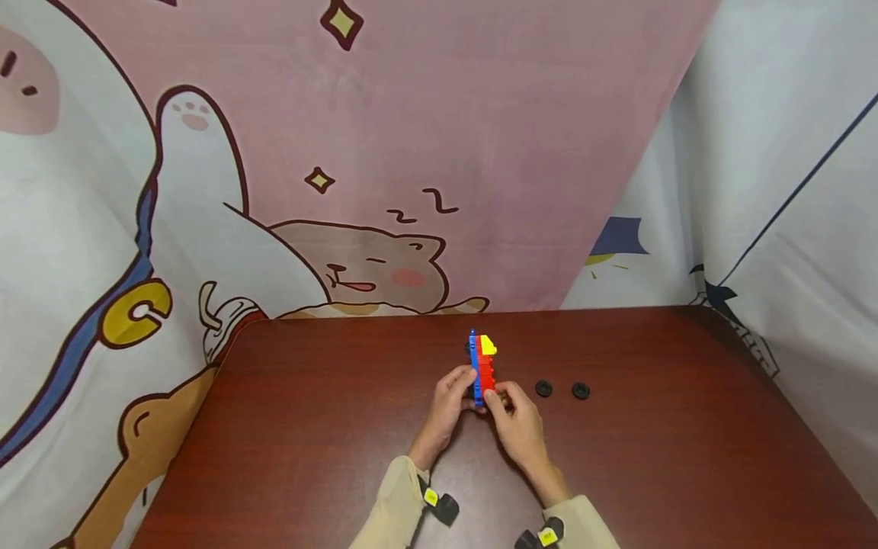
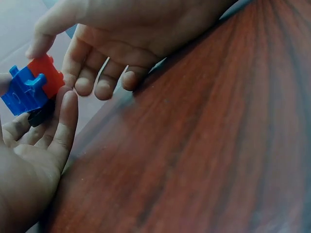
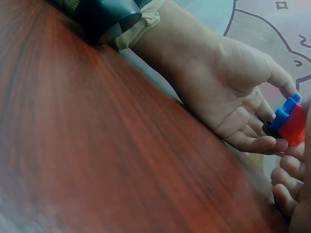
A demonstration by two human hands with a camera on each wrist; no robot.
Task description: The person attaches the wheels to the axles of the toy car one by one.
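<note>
A toy car of building bricks (image 1: 485, 374) is held off the tabletop between both hands, with a blue base, red bricks and a yellow brick (image 1: 488, 345) at its far end. My left hand (image 1: 448, 408) grips it by the blue side, thumb on the base. From the other side my right hand (image 1: 519, 427) pinches the red bricks near the close end, its other fingers loosely bent. A black wheel (image 2: 41, 115) shows under the blue base in the left wrist view. Fingers cover part of the car in both wrist views.
Two loose black wheels, a nearer-in one (image 1: 544, 389) and an outer one (image 1: 581, 390), lie on the brown wooden table (image 1: 309, 435) right of the hands. A printed cloth (image 1: 514, 152) hangs behind the table's far edge.
</note>
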